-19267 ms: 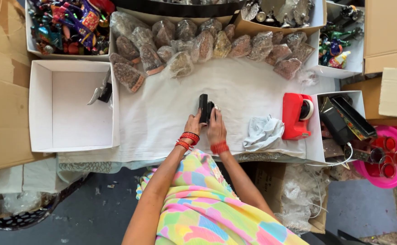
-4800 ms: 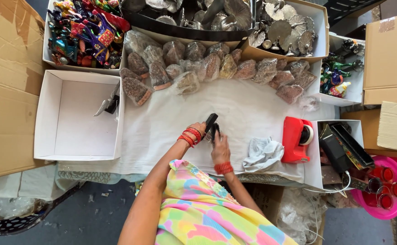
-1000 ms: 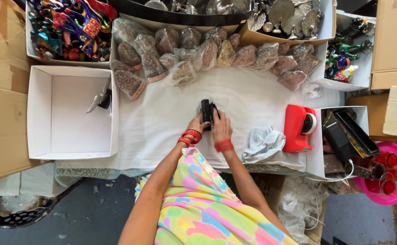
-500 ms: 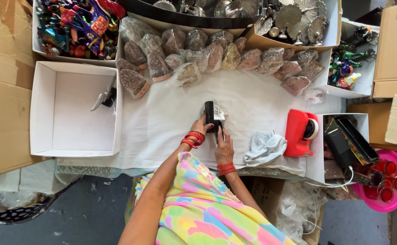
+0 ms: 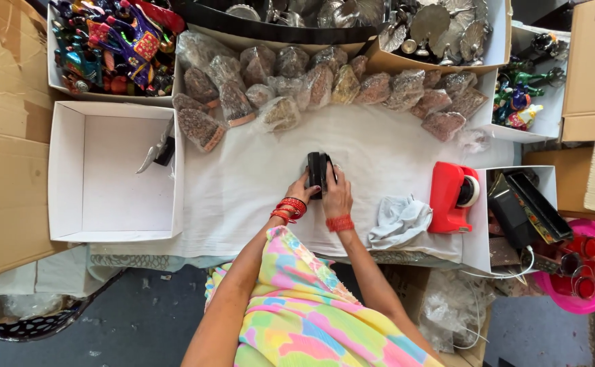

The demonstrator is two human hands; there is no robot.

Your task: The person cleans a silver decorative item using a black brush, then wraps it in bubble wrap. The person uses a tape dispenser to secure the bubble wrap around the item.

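Note:
Both my hands meet on a small black object standing upright on the white cloth in the middle of the table. My left hand grips its lower left side. My right hand wraps its right side. Red bangles and a red thread band circle my wrists. What the black object is exactly, I cannot make out.
An arc of clear bags with brownish contents lines the far side. An open white box with a small tool sits left. A red tape dispenser and crumpled cloth lie right. Boxes of colourful figurines and silver items stand behind.
The black object stays in both hands; over the last second my hands shifted slightly and the object now stands a little more upright. The view moved a bit.

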